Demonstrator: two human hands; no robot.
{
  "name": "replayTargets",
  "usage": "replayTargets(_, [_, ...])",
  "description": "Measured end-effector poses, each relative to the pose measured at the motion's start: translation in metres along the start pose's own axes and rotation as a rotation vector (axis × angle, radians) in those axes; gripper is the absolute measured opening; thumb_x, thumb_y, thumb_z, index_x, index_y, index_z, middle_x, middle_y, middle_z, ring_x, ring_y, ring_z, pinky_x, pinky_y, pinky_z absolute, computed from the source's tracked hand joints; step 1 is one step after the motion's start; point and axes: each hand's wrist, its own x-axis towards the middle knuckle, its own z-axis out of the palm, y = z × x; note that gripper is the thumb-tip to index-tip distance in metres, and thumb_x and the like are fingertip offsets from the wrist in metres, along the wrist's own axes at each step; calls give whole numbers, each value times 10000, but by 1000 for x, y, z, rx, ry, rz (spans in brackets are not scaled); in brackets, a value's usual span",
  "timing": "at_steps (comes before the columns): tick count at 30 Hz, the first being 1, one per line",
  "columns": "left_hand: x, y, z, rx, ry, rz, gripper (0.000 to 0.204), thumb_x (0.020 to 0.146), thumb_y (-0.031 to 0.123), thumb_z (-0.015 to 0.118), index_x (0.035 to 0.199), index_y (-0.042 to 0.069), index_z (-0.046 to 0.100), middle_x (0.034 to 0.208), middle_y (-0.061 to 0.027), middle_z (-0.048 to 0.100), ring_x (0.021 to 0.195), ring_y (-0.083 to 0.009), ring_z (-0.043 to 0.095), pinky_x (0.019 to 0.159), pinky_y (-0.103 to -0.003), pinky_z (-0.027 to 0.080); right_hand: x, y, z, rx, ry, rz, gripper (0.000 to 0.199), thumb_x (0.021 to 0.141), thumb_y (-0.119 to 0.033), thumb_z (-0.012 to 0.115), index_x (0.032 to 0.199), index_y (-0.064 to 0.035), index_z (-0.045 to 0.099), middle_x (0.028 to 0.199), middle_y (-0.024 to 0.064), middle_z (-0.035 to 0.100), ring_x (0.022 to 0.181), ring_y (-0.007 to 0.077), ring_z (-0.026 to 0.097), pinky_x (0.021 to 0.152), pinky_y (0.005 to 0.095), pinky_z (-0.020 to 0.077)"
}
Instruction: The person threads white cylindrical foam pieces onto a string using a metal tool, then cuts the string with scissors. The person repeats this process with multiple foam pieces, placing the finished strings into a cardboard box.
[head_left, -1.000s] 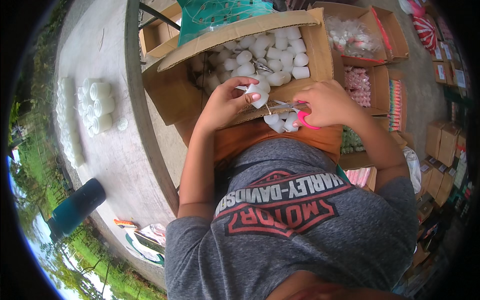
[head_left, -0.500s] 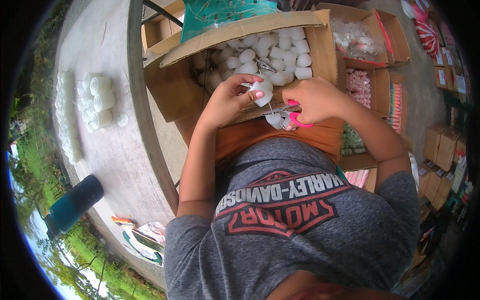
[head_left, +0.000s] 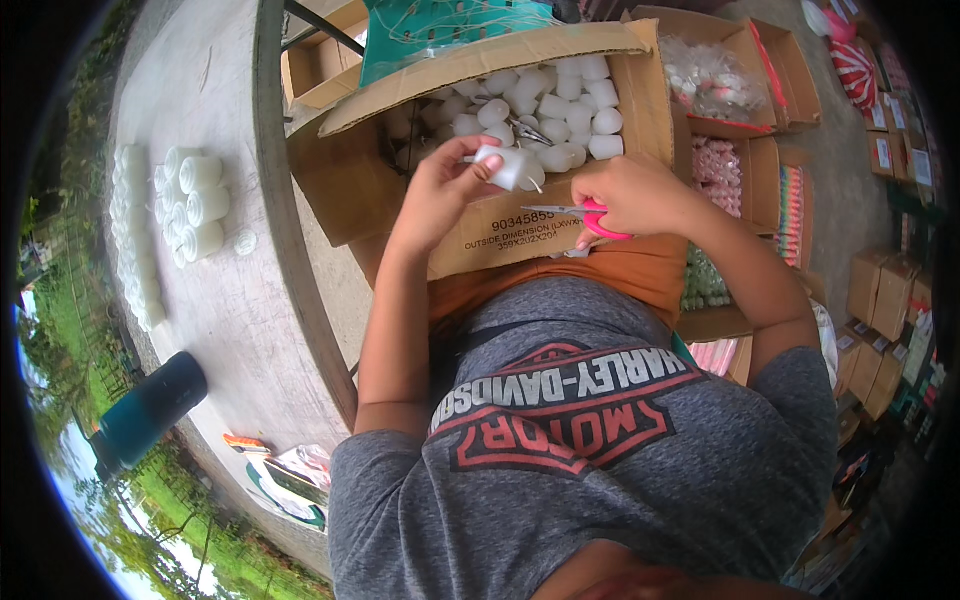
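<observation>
Though fingers cover part of it, the candle (head_left: pixel 514 172) shows as a short, stubby white cylinder, smooth and faintly translucent, held tilted on its side at the near edge of the box (head_left: pixel 345 200). Its wick (head_left: pixel 538 185), thin and pale, sticks out of the end facing right. The left hand (head_left: pixel 442 195) grasps the candle between thumb and fingertips. The right hand (head_left: pixel 628 195) is closed round the pink handles of the scissors (head_left: pixel 594 211), whose silvery blades point left, just below the wick. Under that hand a bit of white (head_left: pixel 577 253) shows, perhaps another candle, though too much is covered to be sure. The box, brown cardboard with its near flap folded down, holds a loose heap of white candles (head_left: pixel 570 112), and a silvery metal thing (head_left: pixel 528 131) lies among them. To the left, white cylinders (head_left: pixel 205 204) are grouped on the pale table (head_left: pixel 265 330), near a dark blue bottle (head_left: pixel 152 410).
</observation>
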Motion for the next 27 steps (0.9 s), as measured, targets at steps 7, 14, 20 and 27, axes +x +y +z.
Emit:
replayTargets(7, [11, -12, -21, 951, 427, 389, 408, 845, 198, 647, 1183, 16, 508, 1087, -180, 548, 931, -292, 589, 790, -358, 496, -5, 4, -1, 152, 229, 160, 461, 629, -398, 802, 874, -81, 575, 637, 68, 607, 579, 237, 603, 514, 333, 435])
replayTargets(14, [-52, 20, 28, 985, -532, -74, 293, 880, 269, 516, 901, 7, 647, 827, -207, 626, 739, -357, 606, 733, -390, 471, -22, 2, 30, 154, 360, -86, 399, 722, -225, 708, 1046, -103, 508, 879, 75, 614, 857, 260, 602, 689, 346, 467])
replayTargets(20, [-59, -17, 58, 1190, -495, -81, 313, 894, 224, 429, 895, -38, 599, 913, -218, 624, 851, -369, 599, 789, -449, 461, -23, -1, 58, -51, 458, -82, 313, 727, -83, 608, 1025, -105, 516, 936, 94, 606, 905, 277, 591, 709, 388, 471])
replayTargets(27, [-28, -26, 22, 1298, -397, -277, 347, 872, 248, 464, 970, -61, 589, 1039, -257, 603, 962, -364, 599, 835, -428, 479, 10, 12, 12, 156, 557, 94, 261, 759, -82, 633, 987, -117, 512, 857, 98, 646, 803, 260, 648, 631, 375, 490])
